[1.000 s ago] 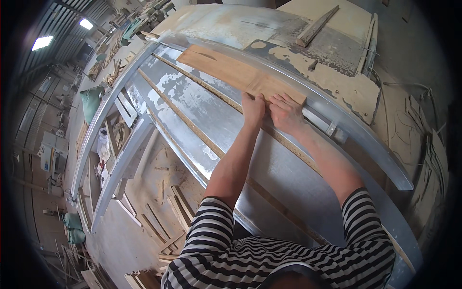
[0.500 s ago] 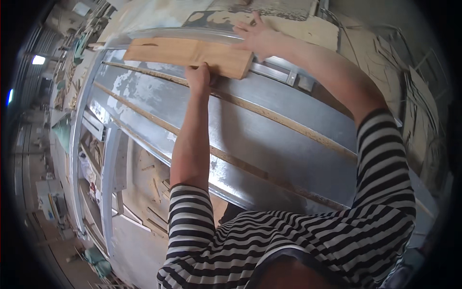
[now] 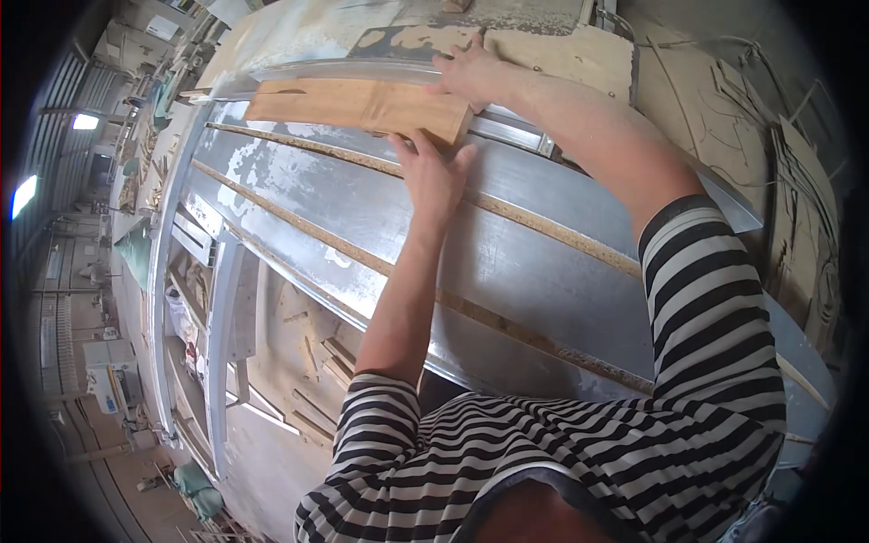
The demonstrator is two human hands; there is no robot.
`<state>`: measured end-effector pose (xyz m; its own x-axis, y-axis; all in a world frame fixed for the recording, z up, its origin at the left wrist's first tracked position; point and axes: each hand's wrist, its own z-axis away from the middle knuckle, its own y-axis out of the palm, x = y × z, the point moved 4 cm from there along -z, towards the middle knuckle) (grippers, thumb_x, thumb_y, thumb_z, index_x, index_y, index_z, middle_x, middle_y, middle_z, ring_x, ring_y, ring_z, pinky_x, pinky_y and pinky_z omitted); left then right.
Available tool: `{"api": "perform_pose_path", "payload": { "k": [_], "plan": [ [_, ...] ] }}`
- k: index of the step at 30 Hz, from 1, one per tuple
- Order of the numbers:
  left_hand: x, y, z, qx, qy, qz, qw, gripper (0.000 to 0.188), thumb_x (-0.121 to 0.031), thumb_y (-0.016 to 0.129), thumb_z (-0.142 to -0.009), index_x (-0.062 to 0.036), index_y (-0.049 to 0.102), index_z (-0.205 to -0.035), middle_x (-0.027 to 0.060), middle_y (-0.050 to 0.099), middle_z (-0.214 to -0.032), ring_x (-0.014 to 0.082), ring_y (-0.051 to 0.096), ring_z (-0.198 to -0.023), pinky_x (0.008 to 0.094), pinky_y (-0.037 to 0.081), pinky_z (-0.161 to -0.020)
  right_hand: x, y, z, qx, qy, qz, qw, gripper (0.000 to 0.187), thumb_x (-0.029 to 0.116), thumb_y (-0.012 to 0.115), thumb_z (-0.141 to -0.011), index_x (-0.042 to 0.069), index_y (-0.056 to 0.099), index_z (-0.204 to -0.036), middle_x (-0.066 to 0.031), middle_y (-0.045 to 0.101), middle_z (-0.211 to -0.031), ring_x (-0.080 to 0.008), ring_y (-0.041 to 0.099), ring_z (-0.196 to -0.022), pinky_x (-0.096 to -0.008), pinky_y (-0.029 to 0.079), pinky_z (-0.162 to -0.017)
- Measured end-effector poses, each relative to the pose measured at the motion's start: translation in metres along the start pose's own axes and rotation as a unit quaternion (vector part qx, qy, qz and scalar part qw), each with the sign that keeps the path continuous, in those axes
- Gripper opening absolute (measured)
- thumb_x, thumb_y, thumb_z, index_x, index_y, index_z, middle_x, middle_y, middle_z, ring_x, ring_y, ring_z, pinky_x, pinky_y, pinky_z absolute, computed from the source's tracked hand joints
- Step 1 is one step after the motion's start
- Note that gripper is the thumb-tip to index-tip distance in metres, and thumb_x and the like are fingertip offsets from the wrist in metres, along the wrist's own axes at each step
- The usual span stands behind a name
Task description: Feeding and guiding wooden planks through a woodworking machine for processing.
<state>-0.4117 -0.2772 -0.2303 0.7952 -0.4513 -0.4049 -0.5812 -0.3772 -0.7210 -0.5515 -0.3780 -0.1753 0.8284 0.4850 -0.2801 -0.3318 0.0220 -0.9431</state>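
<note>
A flat wooden board (image 3: 358,104), light orange-brown with a dark mark near its left end, lies along the far side of a grey metal machine table (image 3: 525,271). My left hand (image 3: 432,172) is at the board's near edge towards its right end, fingers spread and fingertips against the edge. Over the board's far right corner my right hand (image 3: 472,74) reaches with spread fingers. Whether its palm presses on the wood is hidden. Behind the board runs a straight metal fence (image 3: 353,71).
Particle-board strips (image 3: 543,233) run in slots across the metal table. Beyond the fence is a worn, patchy panel (image 3: 561,54). Thin offcuts (image 3: 806,190) lie at the far right. Scrap wood (image 3: 312,416) lies on the floor at lower left, beside the metal frame (image 3: 220,335).
My left hand has slid right along the board's near edge, its grip loosened into spread fingers. My right hand stays near the far right corner. The whole view has shifted slightly.
</note>
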Motion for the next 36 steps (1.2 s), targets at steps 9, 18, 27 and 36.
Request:
{"api": "perform_pose_path", "payload": {
  "k": [9, 18, 27, 36],
  "plan": [
    [0.0, 0.014, 0.002, 0.002, -0.067, -0.057, 0.996, 0.071, -0.028, 0.083, -0.075, 0.0049, 0.05, -0.128, 0.0367, 0.037, -0.142, 0.0505, 0.042, -0.13, 0.0482, 0.039, -0.11, 0.004, 0.009, -0.011, 0.037, 0.009, 0.07, 0.997, 0.075, 0.022, 0.077, -0.078, 0.044, 0.05, -0.144, -0.0173, 0.052, -0.14, -0.041, 0.049, -0.133, -0.0765, 0.024, -0.11],
    [0.03, 0.003, -0.013, -0.016, -0.118, 0.015, 0.993, 0.071, -0.025, 0.086, -0.07, 0.0016, 0.053, -0.127, 0.0375, 0.036, -0.144, 0.0508, 0.043, -0.13, 0.0493, 0.039, -0.111, 0.005, -0.02, -0.027, -0.052, -0.088, 0.139, 0.985, 0.071, 0.046, 0.074, -0.073, 0.043, 0.054, -0.141, -0.0188, 0.039, -0.157, -0.0447, 0.03, -0.148, -0.0786, 0.002, -0.114],
    [0.076, -0.004, -0.035, -0.042, -0.098, 0.024, 0.994, 0.067, -0.025, 0.082, -0.067, 0.0074, 0.056, -0.12, 0.0431, 0.038, -0.136, 0.0551, 0.043, -0.125, 0.0527, 0.038, -0.108, 0.02, -0.04, -0.077, -0.018, -0.106, 0.161, 0.981, 0.079, 0.053, 0.077, -0.068, 0.041, 0.054, -0.143, -0.0157, 0.035, -0.16, -0.0427, 0.02, -0.152, -0.0794, -0.001, -0.113],
    [0.119, -0.009, -0.057, -0.007, -0.122, 0.011, 0.992, 0.068, -0.028, 0.085, -0.07, 0.0025, 0.057, -0.124, 0.0403, 0.037, -0.14, 0.0521, 0.039, -0.132, 0.0494, 0.036, -0.113, 0.033, -0.052, -0.12, 0.008, -0.089, 0.18, 0.98, 0.085, 0.056, 0.077, -0.068, 0.043, 0.049, -0.147, -0.0151, 0.031, -0.162, -0.0433, 0.017, -0.153, -0.0807, 0.001, -0.112]
  ]
}}
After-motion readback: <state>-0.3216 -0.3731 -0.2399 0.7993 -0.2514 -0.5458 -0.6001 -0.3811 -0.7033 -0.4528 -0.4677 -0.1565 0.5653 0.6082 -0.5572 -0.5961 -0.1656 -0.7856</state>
